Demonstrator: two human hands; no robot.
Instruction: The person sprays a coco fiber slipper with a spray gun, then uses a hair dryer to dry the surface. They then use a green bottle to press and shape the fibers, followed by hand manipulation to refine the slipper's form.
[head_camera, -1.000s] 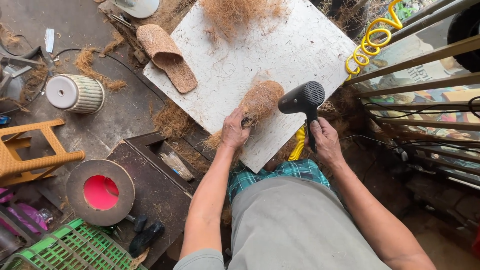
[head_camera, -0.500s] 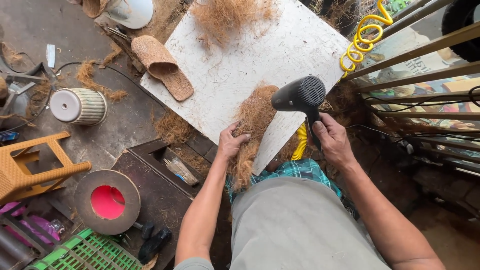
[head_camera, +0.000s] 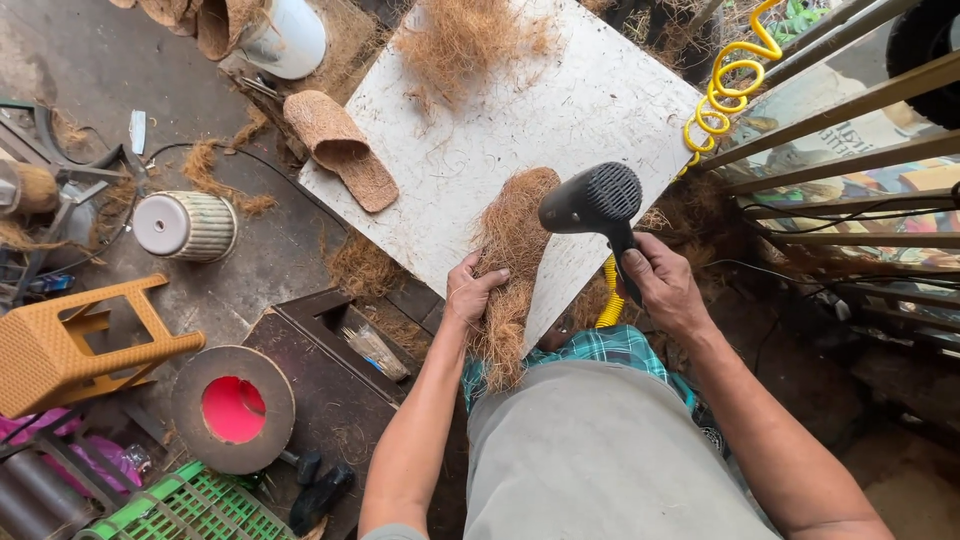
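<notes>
My left hand (head_camera: 472, 291) grips a long flat mat of brown coconut fibre (head_camera: 512, 262) that hangs over the near edge of a white board (head_camera: 520, 130). My right hand (head_camera: 662, 282) holds the handle of a black hair dryer (head_camera: 592, 200), whose head sits just right of the fibre mat's upper end. A loose heap of the same fibre (head_camera: 468, 38) lies at the board's far end. A woven fibre slipper (head_camera: 343, 150) rests on the board's left corner.
A yellow coiled hose (head_camera: 722, 85) hangs by a metal railing (head_camera: 850, 160) on the right. On the floor to the left are an overturned ribbed pot (head_camera: 187, 226), an orange stool (head_camera: 70, 340), a round disc with a red centre (head_camera: 233, 408) and a green crate (head_camera: 190, 510).
My left hand has drawn the fibre mat toward me, so it now hangs longer over the board's near edge. The dryer has risen slightly beside its upper end.
</notes>
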